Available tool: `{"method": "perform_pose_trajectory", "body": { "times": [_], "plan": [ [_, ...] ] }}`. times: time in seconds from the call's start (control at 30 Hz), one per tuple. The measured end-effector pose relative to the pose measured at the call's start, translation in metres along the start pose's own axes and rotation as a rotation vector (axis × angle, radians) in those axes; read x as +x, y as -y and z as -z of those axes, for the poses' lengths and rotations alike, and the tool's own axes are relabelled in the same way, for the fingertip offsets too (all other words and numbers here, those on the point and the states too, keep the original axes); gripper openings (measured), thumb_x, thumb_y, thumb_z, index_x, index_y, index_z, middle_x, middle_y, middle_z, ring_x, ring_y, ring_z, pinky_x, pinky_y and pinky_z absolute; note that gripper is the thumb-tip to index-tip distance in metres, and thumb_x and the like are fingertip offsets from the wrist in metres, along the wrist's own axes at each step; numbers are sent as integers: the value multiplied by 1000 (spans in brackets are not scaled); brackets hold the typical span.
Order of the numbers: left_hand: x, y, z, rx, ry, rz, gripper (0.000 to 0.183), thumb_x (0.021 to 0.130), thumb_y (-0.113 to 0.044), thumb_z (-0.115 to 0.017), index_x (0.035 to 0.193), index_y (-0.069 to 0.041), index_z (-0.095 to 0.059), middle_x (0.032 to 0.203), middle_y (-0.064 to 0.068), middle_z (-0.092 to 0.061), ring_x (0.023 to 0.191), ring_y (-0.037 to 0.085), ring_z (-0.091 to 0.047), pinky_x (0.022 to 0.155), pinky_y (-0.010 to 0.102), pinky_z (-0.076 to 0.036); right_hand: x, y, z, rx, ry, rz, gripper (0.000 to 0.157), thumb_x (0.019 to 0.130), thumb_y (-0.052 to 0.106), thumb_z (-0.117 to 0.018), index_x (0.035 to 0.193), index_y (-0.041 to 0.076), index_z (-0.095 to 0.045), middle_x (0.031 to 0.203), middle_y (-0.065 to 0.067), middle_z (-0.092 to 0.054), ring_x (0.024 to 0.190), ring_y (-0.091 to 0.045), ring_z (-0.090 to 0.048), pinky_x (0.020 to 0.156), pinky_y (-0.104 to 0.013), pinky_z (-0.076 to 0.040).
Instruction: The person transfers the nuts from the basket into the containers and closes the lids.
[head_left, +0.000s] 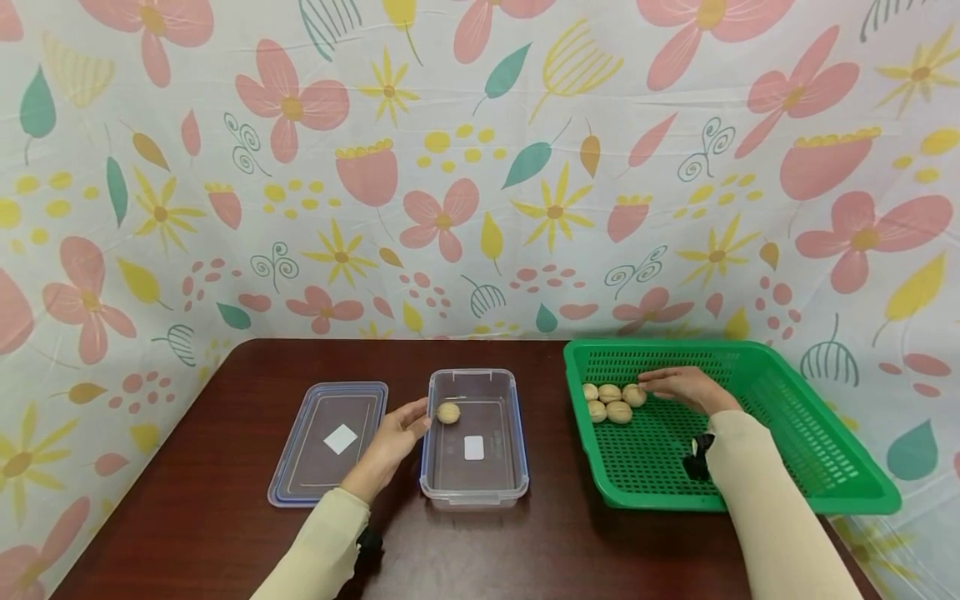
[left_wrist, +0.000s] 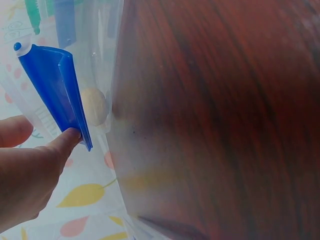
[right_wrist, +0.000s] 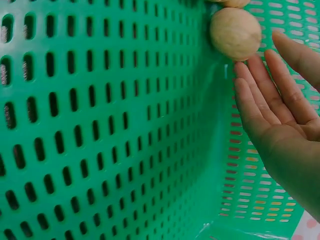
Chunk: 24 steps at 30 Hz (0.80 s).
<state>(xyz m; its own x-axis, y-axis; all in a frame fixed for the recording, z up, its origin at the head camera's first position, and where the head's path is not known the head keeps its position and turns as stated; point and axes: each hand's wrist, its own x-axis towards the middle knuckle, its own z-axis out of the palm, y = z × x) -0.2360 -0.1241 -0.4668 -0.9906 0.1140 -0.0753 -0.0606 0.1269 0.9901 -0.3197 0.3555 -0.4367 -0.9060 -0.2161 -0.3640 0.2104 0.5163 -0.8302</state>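
Note:
Near the table's middle stands a clear plastic container [head_left: 474, 492] with blue side clips and one walnut [head_left: 448, 413] inside. My left hand [head_left: 390, 446] is at its left side. In the left wrist view, a fingertip touches the blue clip [left_wrist: 52, 85], and the walnut shows through the clear wall. On the right, my right hand [head_left: 690, 388] reaches into a green basket [head_left: 817, 417]. Several walnuts [head_left: 618, 412] sit together at the basket's left. In the right wrist view, the right hand's extended fingers [right_wrist: 255, 92] are at the nearest walnut [right_wrist: 235, 34], without curling round it.
A clear lid [head_left: 315, 450] with a blue rim and a white label lies left of the container. Behind the dark wooden table [head_left: 480, 567] hangs a flowered cloth [head_left: 480, 208]. The basket's raised slotted walls surround the right hand.

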Motion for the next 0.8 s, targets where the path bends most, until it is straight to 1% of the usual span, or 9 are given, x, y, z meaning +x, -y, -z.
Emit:
{"method": "perform_pose_trajectory", "body": {
  "times": [0.1, 0.3, 0.47, 0.8],
  "plan": [
    [0, 0, 0, 6, 1, -1, 45, 98, -3, -50, 141, 7, -40, 142, 27, -43, 132, 40, -40, 110, 53, -30, 2, -5, -2, -14, -1, -38, 60, 97, 22, -59, 143, -8, -36, 150, -29, -29, 136, -44, -29, 109, -48, -35],
    [-1, 1, 0, 15, -1, 0, 44, 99, -3, -49, 141, 7, -41, 142, 27, -43, 132, 40, -41, 110, 53, -30, 6, -11, -4, -47, 0, -82, 65, 94, 25, -64, 143, -8, -36, 149, -30, -30, 135, -44, -31, 108, -49, -36],
    [0, 1, 0, 13, -7, -9, 44, 98, -3, -49, 140, 8, -42, 141, 28, -44, 131, 41, -42, 109, 53, -31, 7, -10, -6, -73, 6, -74, 69, 92, 26, -66, 143, -8, -35, 149, -31, -28, 135, -44, -32, 107, -49, -38],
    [2, 1, 0, 5, -19, 12, 44, 98, -3, -50, 141, 6, -42, 141, 26, -45, 132, 39, -41, 110, 52, -31, 8, -11, -5, -78, 21, -45, 64, 93, 23, -66, 141, -9, -38, 147, -32, -32, 134, -44, -33, 106, -50, -39]
  ]
}}
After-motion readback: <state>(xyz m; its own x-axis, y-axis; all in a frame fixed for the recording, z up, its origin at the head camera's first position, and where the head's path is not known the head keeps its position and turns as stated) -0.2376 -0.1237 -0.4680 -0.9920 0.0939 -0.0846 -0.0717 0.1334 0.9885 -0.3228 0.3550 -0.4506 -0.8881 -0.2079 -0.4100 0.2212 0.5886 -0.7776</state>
